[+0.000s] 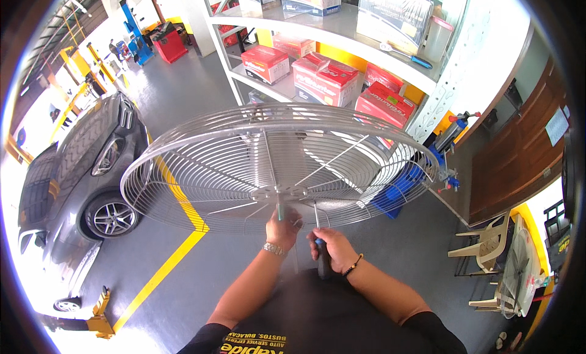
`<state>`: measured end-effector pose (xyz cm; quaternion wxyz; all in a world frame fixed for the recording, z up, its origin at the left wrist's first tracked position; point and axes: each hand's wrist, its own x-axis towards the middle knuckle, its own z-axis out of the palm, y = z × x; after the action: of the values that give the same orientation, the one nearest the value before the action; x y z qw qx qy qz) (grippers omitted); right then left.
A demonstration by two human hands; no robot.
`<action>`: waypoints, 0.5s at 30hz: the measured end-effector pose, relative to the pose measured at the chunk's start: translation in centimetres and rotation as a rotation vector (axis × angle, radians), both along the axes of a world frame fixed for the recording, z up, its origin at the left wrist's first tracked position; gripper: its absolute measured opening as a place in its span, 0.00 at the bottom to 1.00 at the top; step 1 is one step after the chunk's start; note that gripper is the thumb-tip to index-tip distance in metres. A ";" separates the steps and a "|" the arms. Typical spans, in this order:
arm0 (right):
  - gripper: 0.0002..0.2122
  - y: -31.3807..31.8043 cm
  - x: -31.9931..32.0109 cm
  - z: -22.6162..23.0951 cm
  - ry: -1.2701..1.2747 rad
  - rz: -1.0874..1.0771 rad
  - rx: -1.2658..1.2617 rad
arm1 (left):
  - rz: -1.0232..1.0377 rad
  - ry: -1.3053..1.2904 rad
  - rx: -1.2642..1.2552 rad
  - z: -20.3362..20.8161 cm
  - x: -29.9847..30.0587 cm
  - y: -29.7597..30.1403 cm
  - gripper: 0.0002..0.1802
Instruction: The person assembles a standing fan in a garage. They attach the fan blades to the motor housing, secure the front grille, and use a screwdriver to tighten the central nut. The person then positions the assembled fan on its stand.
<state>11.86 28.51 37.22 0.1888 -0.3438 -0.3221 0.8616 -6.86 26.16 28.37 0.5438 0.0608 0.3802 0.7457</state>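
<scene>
A large round wire fan guard (360,129) fills the middle of the view, tilted in front of me. My right hand (337,247) is wrapped round a screwdriver (323,263) with a dark handle and a blue collar. The screwdriver's metal shaft points up to the lower right of the guard's hub (285,194). Just below the hub, my left hand (282,233) has its fingers closed about a small greenish piece (281,211) that I cannot identify. Wires and the hand itself partly hide those fingers.
A shelf (342,25) with red and white boxes stands behind the guard. On it lies another blue-handled tool (421,62). A dark car (91,164) is at left, near a yellow floor line (160,273). Beige chairs (488,247) and a wooden door (519,152) are at right.
</scene>
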 end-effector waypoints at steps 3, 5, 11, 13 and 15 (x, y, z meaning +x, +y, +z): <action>0.10 0.0 -0.2 -0.1 0.028 0.039 0.033 | 0.027 -0.276 -0.143 5.1 1.2 -0.1 0.09; 0.10 -0.1 -0.5 0.7 0.046 0.082 0.007 | 0.072 -0.226 -0.183 5.7 1.2 -0.1 0.09; 0.11 -0.1 -0.2 0.7 0.090 0.134 -0.023 | -0.015 -0.275 -0.188 5.0 0.7 -0.2 0.10; 0.11 -0.1 -0.2 1.1 0.076 0.119 -0.022 | 0.037 -0.206 -0.190 4.9 0.9 0.0 0.12; 0.11 0.0 -0.2 1.2 0.072 0.109 -0.019 | 0.058 -0.187 -0.187 4.8 0.9 0.0 0.14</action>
<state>11.67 28.52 38.40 0.1496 -0.2964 -0.3252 0.8854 -5.94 26.18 33.17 0.5585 -0.0709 0.3971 0.7248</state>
